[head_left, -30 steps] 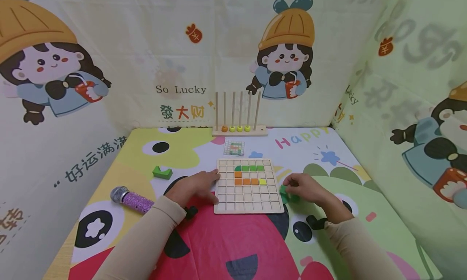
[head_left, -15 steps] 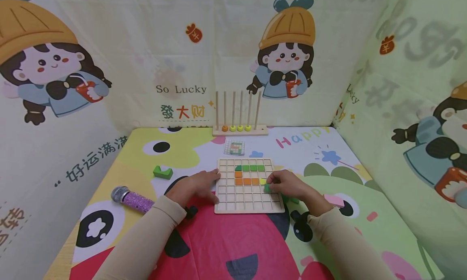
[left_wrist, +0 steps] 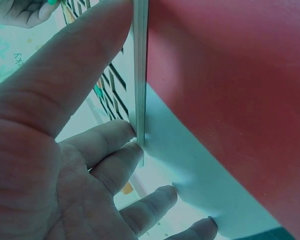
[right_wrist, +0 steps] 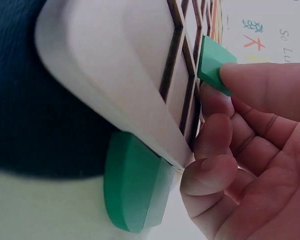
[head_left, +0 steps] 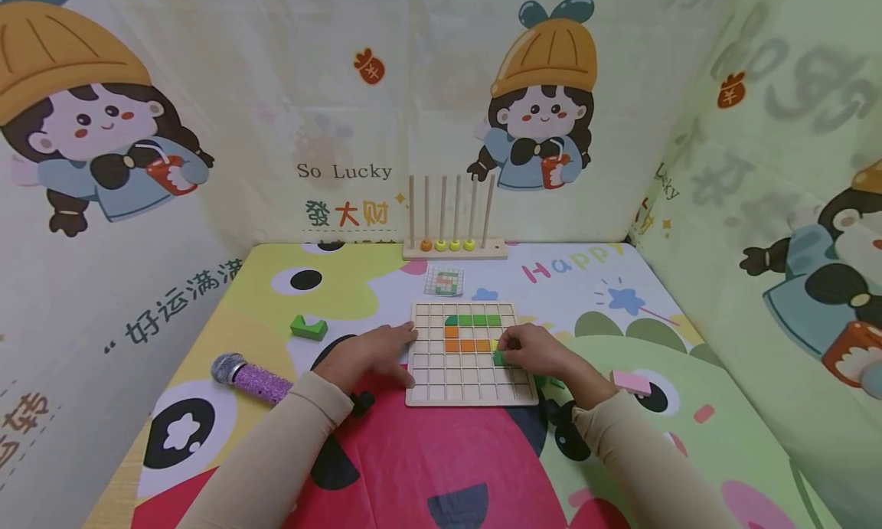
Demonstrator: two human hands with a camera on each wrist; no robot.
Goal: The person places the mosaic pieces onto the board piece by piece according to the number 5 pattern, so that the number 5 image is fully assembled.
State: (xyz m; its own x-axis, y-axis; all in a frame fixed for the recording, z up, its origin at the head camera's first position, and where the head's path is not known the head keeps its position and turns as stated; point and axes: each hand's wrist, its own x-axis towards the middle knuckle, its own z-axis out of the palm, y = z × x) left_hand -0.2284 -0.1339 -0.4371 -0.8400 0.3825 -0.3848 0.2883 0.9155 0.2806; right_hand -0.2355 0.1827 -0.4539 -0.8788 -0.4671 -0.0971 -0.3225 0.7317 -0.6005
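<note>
A wooden grid board [head_left: 441, 377] lies on the printed cloth. Green tiles [head_left: 475, 321] with a rounded dark-green one at their left end form a row on it. Below run orange tiles [head_left: 468, 346], ending in a yellow tile [head_left: 494, 345] partly behind fingers. My left hand [head_left: 368, 353] rests against the board's left edge, thumb and fingers spread, fingertips right at the rim in the left wrist view. My right hand [head_left: 537, 353] pinches a green tile [right_wrist: 213, 62] between thumb and finger, low over the grid just below the yellow tile.
Green blocks [right_wrist: 132, 185] lie against the board's right edge, partly under my right hand. A pink block [head_left: 630, 382] is farther right. Leftward are a green notched block [head_left: 308, 328] and a purple microphone [head_left: 258, 381]. Behind the board are a pattern card [head_left: 444, 281] and a peg rack [head_left: 455, 249].
My right hand has picked up a green tile from beside the board and carried it left over the grid, then slightly lower. My left hand stays at the left edge.
</note>
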